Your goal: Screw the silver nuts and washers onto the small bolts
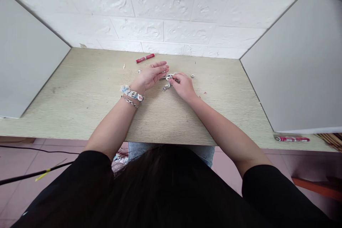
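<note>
My left hand (153, 76) is held just above the table with its fingers stretched out, palm turned towards the right. A small shiny spot shows at its fingertips; I cannot tell what it is. A pale cloth scrunchie (133, 93) and a silver chain bracelet (129, 101) circle that wrist. Thumb and fingers of my right hand (184, 86) pinch together over a small group of silvery metal pieces (167, 86). Which piece they grip is partly hidden. A small metal ring-like piece (192, 76) lies right of that hand, and another small silvery bit (139, 71) lies left of my left hand.
Behind my hands lies a red tube (145, 58) with a silvery middle. Another red tube (292, 139) rests near the front right edge. Grey panels (32, 50) stand on both sides, and a white brick-pattern wall (176, 3) closes the back of the wooden table (101, 114).
</note>
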Action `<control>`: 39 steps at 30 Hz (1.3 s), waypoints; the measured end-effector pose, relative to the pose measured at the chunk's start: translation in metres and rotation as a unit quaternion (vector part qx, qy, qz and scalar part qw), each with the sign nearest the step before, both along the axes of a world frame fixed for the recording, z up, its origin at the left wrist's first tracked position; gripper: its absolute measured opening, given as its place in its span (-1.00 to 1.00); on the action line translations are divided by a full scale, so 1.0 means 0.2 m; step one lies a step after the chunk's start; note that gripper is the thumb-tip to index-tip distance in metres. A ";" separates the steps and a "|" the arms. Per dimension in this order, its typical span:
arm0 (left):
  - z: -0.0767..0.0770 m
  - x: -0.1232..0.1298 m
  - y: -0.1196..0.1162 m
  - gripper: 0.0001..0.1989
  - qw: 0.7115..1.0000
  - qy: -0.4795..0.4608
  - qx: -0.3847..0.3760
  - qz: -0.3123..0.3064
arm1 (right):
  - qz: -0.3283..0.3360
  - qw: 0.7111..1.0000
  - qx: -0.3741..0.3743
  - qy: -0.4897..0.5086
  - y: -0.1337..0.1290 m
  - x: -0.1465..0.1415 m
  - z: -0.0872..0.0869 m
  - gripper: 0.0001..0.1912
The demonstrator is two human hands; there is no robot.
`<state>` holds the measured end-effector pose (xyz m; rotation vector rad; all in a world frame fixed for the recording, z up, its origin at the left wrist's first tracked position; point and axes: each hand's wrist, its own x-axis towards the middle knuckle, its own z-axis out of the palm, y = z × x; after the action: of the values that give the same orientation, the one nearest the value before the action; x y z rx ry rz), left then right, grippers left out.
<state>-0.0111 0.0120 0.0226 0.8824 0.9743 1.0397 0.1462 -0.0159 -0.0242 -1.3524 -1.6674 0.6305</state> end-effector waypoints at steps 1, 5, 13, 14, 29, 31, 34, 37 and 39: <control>0.00 0.00 0.00 -0.80 1.000 0.001 -0.001 0.004 | 0.002 1.000 -0.001 -0.002 0.00 0.00 0.00 -0.92; -0.01 0.00 0.01 -0.91 1.000 0.011 -0.001 0.014 | 0.009 1.000 -0.006 -0.015 0.01 0.01 -0.01 -0.91; -0.05 0.00 0.04 -0.74 0.998 0.027 0.050 0.020 | 0.011 1.000 0.014 0.006 0.02 0.02 -0.03 -0.84; -0.05 0.00 0.04 -0.72 0.998 0.030 0.054 0.019 | 0.008 1.000 0.016 0.020 0.02 0.02 -0.04 -0.83; -0.02 0.05 -0.01 -0.81 0.983 0.139 0.119 -0.001 | -0.048 0.993 -0.003 0.105 0.00 0.03 0.00 -0.75; -0.02 0.05 -0.01 -0.91 0.983 0.141 0.114 0.011 | -0.050 0.993 -0.001 0.107 0.00 0.03 0.00 -0.75; -0.02 0.05 -0.01 -0.91 0.985 0.133 0.105 0.036 | -0.051 0.993 0.004 0.102 0.01 0.03 -0.01 -0.76; -0.02 0.04 -0.01 -0.85 0.985 0.132 0.100 0.041 | -0.052 0.993 0.004 0.104 0.00 0.03 -0.01 -0.76; -0.03 0.04 0.00 -0.85 0.985 0.139 0.097 0.032 | -0.056 0.992 0.008 0.111 0.00 0.03 -0.01 -0.77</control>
<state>-0.0026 0.0111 0.0169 1.1868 1.1544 1.0981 0.1514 -0.0157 -0.0253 -1.3048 -1.4064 0.6745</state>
